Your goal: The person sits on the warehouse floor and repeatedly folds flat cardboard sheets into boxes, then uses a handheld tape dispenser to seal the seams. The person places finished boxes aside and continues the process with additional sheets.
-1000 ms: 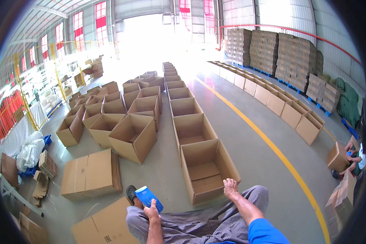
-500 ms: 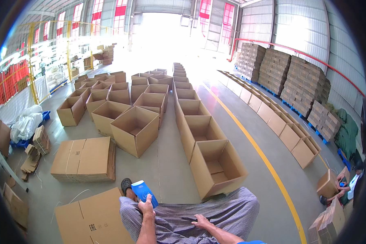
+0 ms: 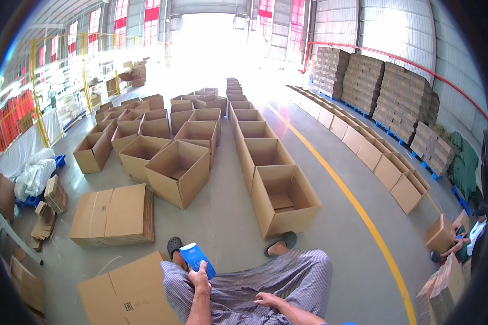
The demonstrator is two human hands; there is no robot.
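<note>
A blue, flat, rectangular object (image 3: 198,258) is held upright and tilted in the left hand (image 3: 199,277), its lower end enclosed by the grip — fingers and thumb clamped on it — beside the left knee and just in front of a dark clog (image 3: 173,245) in this view. The right hand (image 3: 268,299) is held over the checked trousers (image 3: 244,276), its fingers loosely bent; how far that grip is parted cannot be told, nor whether the cloth is touched. Beyond the feet, the nearest open carton (image 3: 294,221) is set at the near end of a long row of cartons (image 3: 248,169). To the left, a flat cardboard sheet (image 3: 122,292) is laid on the floor (image 3: 222,216), with a stack of flattened cartons (image 3: 113,214) placed beyond it. A yellow line (image 3: 358,208) is marked on the floor to the right.
</note>
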